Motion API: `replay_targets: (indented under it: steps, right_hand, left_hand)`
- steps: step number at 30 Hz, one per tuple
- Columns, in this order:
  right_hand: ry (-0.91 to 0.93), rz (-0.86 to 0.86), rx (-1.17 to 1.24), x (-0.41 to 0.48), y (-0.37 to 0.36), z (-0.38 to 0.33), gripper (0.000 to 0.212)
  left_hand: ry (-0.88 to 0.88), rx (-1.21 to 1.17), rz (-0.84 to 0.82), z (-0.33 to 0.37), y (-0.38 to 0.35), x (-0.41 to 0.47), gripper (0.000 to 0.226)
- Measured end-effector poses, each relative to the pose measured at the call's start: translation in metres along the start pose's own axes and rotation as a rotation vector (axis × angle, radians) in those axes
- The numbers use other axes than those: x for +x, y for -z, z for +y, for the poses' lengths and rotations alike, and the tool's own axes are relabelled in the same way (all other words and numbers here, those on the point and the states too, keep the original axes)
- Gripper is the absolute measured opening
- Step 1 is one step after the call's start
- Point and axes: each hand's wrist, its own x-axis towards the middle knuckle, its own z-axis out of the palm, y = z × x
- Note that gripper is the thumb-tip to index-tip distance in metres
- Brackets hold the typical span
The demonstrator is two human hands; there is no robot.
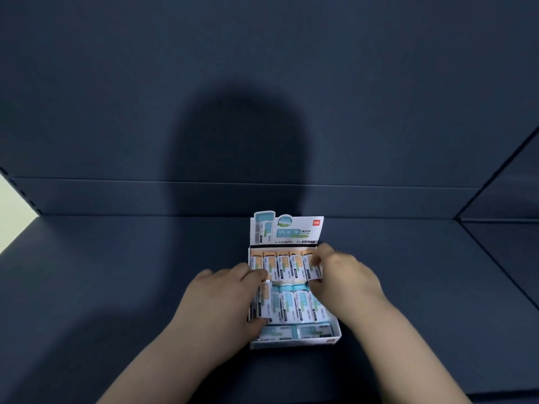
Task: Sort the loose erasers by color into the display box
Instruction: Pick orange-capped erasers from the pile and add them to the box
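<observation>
A white display box [335,337] with an upright printed lid flap [287,228] stands on the dark blue shelf. Its far row holds several orange erasers [283,265]; the middle row holds blue erasers [300,304], and more blue ones lie along the near wall. My left hand [221,304] grips an orange eraser [264,300] at the box's left side, over the blue row. My right hand [344,275] pinches an orange eraser [313,269] at the right end of the far row.
The dark blue shelf [131,272] stretches wide on both sides of the box, with a low back wall [204,196] behind it. A side panel [501,199] rises at the far right. A pale gap shows at the left edge [14,217].
</observation>
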Motion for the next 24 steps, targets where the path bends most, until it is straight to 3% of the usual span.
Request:
replay_targets:
  steps: [7, 11, 16, 24]
  right_hand:
    - [0.018, 0.052, -0.01, -0.009, 0.001, -0.001, 0.015]
    - [0.129, 0.014, 0.087, -0.022, 0.004, -0.01, 0.015]
    - [0.315, -0.149, 0.052, -0.029, -0.004, -0.027, 0.027]
    - [0.348, -0.194, 0.076, -0.027, -0.009, -0.032, 0.036]
  left_hand:
    - [0.135, 0.015, -0.116, 0.01, 0.013, 0.0, 0.054]
    - [0.177, 0.037, -0.171, 0.016, 0.014, 0.004, 0.045]
    - [0.23, -0.031, -0.243, 0.017, 0.01, 0.008, 0.042]
    - [0.25, -0.097, -0.272, 0.017, 0.01, 0.008, 0.037]
